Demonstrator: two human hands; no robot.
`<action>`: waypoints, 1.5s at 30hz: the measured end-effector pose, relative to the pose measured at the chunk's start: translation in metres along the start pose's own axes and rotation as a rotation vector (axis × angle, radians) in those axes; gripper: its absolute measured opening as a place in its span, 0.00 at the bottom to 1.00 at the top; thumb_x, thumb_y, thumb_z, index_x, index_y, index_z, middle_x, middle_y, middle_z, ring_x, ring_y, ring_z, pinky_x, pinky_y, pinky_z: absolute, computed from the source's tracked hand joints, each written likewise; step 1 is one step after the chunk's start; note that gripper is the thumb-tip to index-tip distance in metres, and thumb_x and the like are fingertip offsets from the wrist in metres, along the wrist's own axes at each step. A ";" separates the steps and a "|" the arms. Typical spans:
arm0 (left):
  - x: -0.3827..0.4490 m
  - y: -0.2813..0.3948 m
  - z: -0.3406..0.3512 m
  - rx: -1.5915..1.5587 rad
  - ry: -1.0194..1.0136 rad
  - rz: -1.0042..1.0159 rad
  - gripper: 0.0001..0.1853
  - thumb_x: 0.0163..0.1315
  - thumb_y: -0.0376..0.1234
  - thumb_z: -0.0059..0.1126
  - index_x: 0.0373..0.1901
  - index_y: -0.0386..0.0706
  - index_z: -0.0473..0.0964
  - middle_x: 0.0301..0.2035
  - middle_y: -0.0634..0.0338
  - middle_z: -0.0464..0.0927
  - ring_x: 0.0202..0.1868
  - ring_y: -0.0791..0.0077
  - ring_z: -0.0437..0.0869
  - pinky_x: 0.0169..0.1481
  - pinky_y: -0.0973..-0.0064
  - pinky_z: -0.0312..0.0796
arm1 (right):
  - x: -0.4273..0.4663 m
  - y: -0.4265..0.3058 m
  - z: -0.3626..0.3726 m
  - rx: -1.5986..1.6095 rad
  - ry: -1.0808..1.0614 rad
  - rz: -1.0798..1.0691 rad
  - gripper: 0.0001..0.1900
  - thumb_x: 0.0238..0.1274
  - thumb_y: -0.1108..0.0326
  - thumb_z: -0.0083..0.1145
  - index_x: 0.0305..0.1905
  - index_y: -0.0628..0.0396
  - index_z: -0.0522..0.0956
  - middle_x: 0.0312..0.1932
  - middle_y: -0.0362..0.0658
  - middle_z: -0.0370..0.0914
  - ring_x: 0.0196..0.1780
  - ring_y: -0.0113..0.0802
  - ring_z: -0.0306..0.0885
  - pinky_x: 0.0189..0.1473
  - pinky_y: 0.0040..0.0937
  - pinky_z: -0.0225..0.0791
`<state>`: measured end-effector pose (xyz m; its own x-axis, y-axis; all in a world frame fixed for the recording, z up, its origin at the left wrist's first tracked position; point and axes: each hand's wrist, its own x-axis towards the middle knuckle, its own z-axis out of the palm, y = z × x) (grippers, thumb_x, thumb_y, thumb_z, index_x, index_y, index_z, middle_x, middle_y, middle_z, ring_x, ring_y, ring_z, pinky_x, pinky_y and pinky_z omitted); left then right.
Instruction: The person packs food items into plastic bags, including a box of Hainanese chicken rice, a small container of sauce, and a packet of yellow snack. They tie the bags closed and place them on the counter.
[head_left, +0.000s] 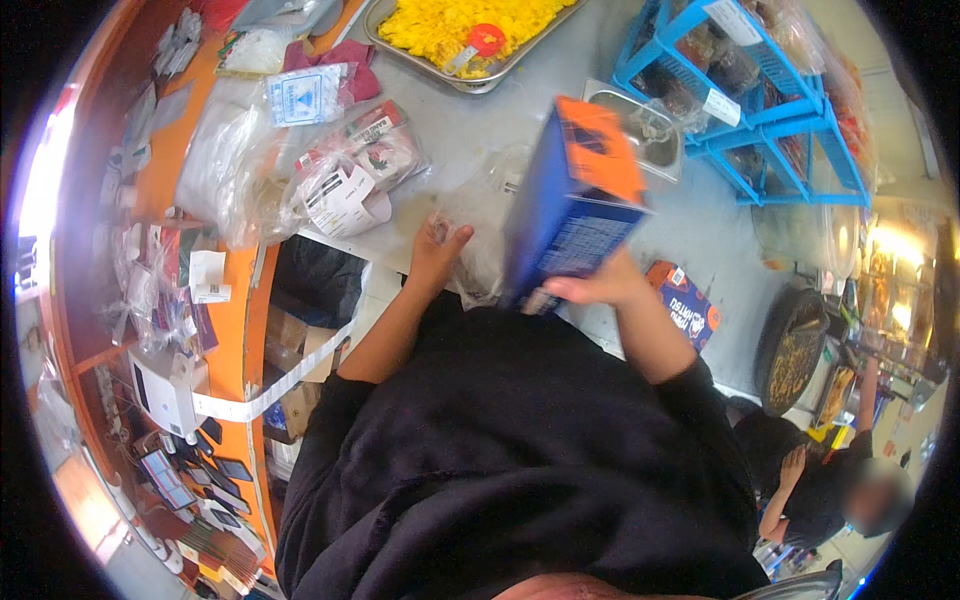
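Note:
My right hand (604, 281) grips the lower end of a blue and orange cardboard food box (589, 232), which is tilted in front of my body and bears printed writing. A clear plastic bag (480, 251) is pinched at its edge by my left hand (439, 251), thumb raised. The bag lies partly behind the box, so I cannot tell how far it opens. Left of it, a filled plastic bag (379, 154) holds a red and white food box, with a printed paper slip (345, 202) against it. Another blue and orange box (682, 304) lies right of my right forearm.
The steel counter (480, 127) bears a metal tray (480, 86) of yellow rice with a red scoop (486, 39), a small steel pan (660, 139) and blue plastic racks (780, 124). A label printer (169, 390) trails paper at left. A co-worker (817, 480) stands at right.

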<state>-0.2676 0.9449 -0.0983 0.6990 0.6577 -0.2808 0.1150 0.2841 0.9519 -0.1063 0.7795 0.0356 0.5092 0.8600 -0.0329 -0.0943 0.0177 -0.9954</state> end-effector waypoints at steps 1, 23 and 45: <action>0.000 0.000 0.000 0.057 -0.001 -0.014 0.23 0.67 0.34 0.59 0.60 0.35 0.68 0.47 0.56 0.77 0.46 0.72 0.77 0.52 0.73 0.70 | 0.016 0.016 0.009 -0.038 -0.026 -0.108 0.75 0.30 0.51 0.81 0.75 0.53 0.28 0.74 0.56 0.40 0.77 0.50 0.42 0.75 0.49 0.44; -0.017 0.096 -0.026 0.450 -0.168 -0.041 0.19 0.55 0.37 0.71 0.22 0.39 0.67 0.26 0.58 0.69 0.30 0.71 0.71 0.37 0.73 0.65 | 0.027 0.067 -0.015 -0.849 0.137 -0.281 0.61 0.25 0.57 0.78 0.71 0.52 0.51 0.66 0.63 0.49 0.69 0.61 0.52 0.71 0.52 0.50; -0.011 0.142 -0.001 -0.317 -0.149 0.065 0.27 0.73 0.40 0.50 0.69 0.35 0.64 0.24 0.65 0.73 0.25 0.81 0.73 0.31 0.87 0.67 | 0.019 -0.023 -0.003 -1.233 -0.497 -0.156 0.56 0.22 0.60 0.79 0.70 0.25 0.64 0.68 0.50 0.61 0.67 0.53 0.62 0.64 0.55 0.58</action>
<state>-0.2596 0.9786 0.0396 0.7956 0.5792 -0.1775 -0.1417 0.4627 0.8751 -0.0914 0.7940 0.0573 0.0562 0.9888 -0.1382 0.8984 -0.1105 -0.4251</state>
